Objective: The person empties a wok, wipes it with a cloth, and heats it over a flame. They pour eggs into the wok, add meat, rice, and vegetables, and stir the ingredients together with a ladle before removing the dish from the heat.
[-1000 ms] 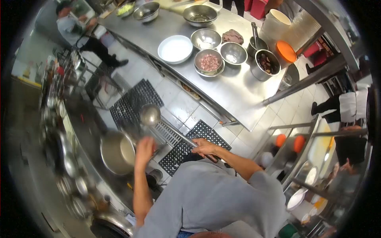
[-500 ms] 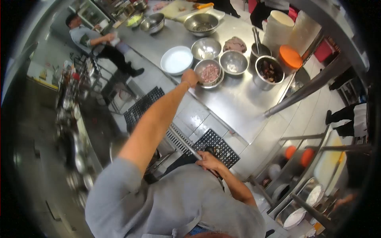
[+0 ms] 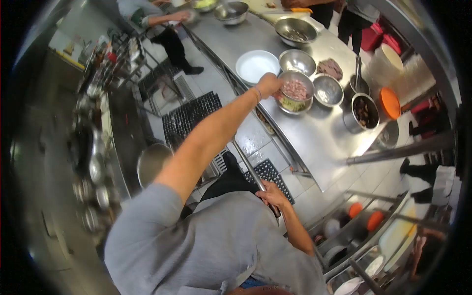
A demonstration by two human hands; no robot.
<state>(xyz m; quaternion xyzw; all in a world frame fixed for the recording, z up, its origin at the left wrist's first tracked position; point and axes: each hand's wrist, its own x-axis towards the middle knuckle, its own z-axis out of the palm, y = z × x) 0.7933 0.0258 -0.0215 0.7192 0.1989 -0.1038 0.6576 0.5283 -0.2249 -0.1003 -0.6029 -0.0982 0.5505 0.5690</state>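
Observation:
My left hand (image 3: 269, 86) is closed on the rim of a metal bowl (image 3: 310, 90) that holds diced pink meat (image 3: 295, 89). Directly under it, a second metal bowl (image 3: 296, 111) with chopped green-yellow food shows at its near side. A white dish (image 3: 257, 67) lies just beyond my left hand. Close to my body, my right hand (image 3: 272, 193) is wrapped round a long-handled metal utensil (image 3: 250, 169) with a dark grip end. The far end of this utensil is hidden behind my left forearm.
On the steel table (image 3: 314, 147) stand a metal bowl (image 3: 328, 91), a pot of dark pieces (image 3: 365, 112) and a lump of meat (image 3: 330, 69). A co-worker (image 3: 169, 44) stands at upper left. A large pan (image 3: 152, 164) is left of my arm, and a slanting post (image 3: 398, 150) crosses at right.
My view has shifted, so the table sits farther right. The meat bowl has been raised or slid off the bowl beneath, whose green-yellow contents now show. More of the long-handled utensil is visible.

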